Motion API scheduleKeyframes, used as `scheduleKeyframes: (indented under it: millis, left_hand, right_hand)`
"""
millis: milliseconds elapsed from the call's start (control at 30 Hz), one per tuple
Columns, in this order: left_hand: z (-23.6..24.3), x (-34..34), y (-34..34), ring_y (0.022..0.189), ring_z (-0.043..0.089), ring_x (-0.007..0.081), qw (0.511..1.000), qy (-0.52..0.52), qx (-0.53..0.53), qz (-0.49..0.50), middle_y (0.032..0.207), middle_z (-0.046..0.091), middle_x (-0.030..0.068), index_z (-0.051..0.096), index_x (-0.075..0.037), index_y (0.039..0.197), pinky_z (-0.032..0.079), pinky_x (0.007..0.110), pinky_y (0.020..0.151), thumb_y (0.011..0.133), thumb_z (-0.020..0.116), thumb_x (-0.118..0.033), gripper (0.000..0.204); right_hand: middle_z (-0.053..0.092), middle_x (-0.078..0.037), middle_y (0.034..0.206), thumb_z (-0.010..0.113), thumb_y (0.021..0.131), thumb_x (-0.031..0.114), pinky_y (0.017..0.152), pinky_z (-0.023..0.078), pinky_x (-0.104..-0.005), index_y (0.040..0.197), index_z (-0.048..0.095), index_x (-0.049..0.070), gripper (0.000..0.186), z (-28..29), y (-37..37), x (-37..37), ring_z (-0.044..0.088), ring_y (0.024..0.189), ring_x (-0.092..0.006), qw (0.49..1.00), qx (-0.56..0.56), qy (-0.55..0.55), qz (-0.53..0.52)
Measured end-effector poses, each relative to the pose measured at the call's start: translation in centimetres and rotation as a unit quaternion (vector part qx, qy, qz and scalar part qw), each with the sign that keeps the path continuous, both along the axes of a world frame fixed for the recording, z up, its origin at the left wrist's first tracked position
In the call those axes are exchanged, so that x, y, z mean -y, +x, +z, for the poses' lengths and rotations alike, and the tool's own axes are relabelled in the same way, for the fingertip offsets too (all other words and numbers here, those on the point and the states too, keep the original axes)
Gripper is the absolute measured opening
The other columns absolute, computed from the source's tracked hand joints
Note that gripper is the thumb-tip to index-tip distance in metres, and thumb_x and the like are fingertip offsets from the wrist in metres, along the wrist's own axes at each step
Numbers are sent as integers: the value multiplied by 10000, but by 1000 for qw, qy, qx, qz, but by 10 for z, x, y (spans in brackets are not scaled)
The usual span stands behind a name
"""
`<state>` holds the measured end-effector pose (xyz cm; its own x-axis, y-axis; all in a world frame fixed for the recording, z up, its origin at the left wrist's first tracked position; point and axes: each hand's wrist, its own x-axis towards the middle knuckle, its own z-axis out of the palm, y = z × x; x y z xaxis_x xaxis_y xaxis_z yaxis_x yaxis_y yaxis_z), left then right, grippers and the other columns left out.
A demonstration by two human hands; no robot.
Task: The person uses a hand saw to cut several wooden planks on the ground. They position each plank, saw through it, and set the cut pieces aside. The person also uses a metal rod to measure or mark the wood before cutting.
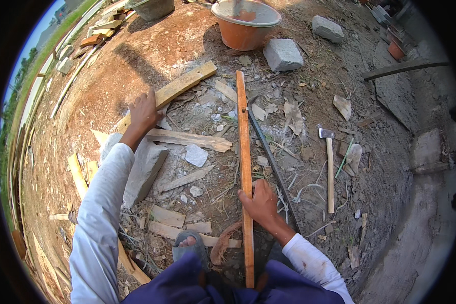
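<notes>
The right hand [264,203] clenched a long orange-brown wooden strip [244,144] pointing straight ahead, as the left hand [143,112], grip unclear, touched a pale-yellow wooden beam [187,82] slanting rightward.

Left hand [145,111] outstretched, well forward; right hand [263,203] clenched, closer in

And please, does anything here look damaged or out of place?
Yes, slightly. The reddish wooden strip in the right hand has a dark spot near its upper end, perhaps a knot or hole, odd against its plainer surface. To its left, one pale board ends ragged, as if broken.
</notes>
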<state>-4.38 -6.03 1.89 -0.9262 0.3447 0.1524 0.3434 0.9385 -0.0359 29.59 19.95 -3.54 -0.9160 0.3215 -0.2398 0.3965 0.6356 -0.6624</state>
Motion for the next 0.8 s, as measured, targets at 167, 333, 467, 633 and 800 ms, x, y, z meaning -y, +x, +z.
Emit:
scheduleKeyframes:
  millis: [167, 333, 467, 633, 800]
  left_hand:
    - [-2, 18, -3, 1191, 574, 443, 988, 126, 57, -65, 1252, 602, 238, 500, -4, 1394, 457, 481, 1018, 857, 780, -208, 639]
    - [29, 10, 51, 1198, 571, 414, 949, 171, 143, -222, 1256, 608, 205, 531, -35, 1405, 451, 488, 1030, 865, 781, -207, 619]
    - [37, -17, 84, 1294, 542, 377, 926, 109, 168, -320, 1330, 604, 173, 528, -55, 1427, 401, 481, 1105, 869, 786, -240, 642]
    - [33, -42, 102, 1197, 571, 323, 949, 46, 155, -272, 1211, 621, 132, 542, -51, 1388, 417, 449, 983, 892, 746, -264, 578]
    - [32, -37, 121, 1189, 573, 344, 966, 75, 125, -211, 1209, 614, 153, 531, -29, 1410, 426, 458, 991, 885, 757, -292, 630]
  right_hand:
    - [601, -244, 1043, 734, 905, 386, 848, 514, -552, 1058, 547, -24, 476, 2, -1, -4, 644, 955, -469, 1000, 14, -22, 6]
    - [592, -229, 1020, 745, 907, 387, 809, 496, -529, 1015, 551, -23, 467, 1, 0, -5, 628, 930, -441, 1000, -6, -26, 16]
    - [599, -217, 975, 754, 899, 385, 780, 489, -509, 981, 554, -21, 460, -3, 0, -1, 623, 882, -423, 1000, -24, -11, 5]
    - [616, -205, 917, 764, 883, 332, 757, 502, -498, 956, 576, -16, 402, -6, 5, 0, 638, 840, -408, 1000, -28, 1, -11]
    - [624, -198, 906, 773, 874, 313, 736, 507, -510, 945, 589, -12, 380, -9, 13, 5, 646, 807, -401, 999, -51, 14, -12]
